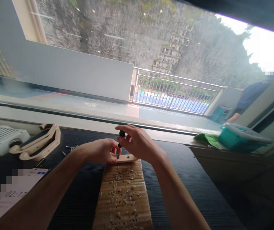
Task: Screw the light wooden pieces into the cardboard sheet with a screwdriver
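My right hand (135, 138) is closed round the dark handle of a screwdriver (121, 134), which points down. Its tip meets a pale beige curved bracket (127, 158) at one of its holes; a second hole shows to the right. With its fingers pinched, my left hand (105, 150) holds the left end of the bracket. The bracket lies across the far end of a brown cardboard block (124, 191) full of small punctures. Whether a screw sits under the screwdriver tip is hard to see.
Left of the hands lie several loose screws (71, 148) and beige brackets (39, 142). A white ribbed device (4, 137) and a phone (19, 195) showing a timer are further left. On the sill at right are a green cloth (207, 139) and a teal box (237, 139). A person stands beyond the window.
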Motion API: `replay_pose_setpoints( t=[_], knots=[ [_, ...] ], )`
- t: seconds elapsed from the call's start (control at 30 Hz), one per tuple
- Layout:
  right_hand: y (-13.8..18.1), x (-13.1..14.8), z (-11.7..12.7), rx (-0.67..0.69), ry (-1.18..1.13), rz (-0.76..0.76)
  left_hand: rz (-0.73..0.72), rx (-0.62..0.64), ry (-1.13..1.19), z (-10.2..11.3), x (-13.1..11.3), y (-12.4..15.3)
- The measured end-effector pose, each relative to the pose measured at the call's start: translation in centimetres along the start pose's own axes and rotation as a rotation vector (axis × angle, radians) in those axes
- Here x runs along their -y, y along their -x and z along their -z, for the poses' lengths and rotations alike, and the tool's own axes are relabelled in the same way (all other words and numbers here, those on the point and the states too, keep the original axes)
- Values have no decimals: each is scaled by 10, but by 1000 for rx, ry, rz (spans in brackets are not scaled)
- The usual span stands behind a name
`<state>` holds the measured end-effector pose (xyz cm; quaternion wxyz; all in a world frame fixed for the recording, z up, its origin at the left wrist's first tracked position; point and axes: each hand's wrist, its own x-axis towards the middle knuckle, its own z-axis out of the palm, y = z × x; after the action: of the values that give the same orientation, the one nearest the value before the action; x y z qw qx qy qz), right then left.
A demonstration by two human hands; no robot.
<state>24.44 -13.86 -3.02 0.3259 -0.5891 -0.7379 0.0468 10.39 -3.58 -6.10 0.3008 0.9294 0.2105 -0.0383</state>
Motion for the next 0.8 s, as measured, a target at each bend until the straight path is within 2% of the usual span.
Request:
replay_pose_setpoints(
  t=[0.2,0.47,0.8],
  knots=[
    [0,1,0,19,1,-1,29,32,10,1,-2,0],
    [-3,-3,-4,-13,33,-45,-10,29,6,1,-1,0],
    [2,5,3,-16,-5,29,-6,36,28,2,-2,1]
  ],
)
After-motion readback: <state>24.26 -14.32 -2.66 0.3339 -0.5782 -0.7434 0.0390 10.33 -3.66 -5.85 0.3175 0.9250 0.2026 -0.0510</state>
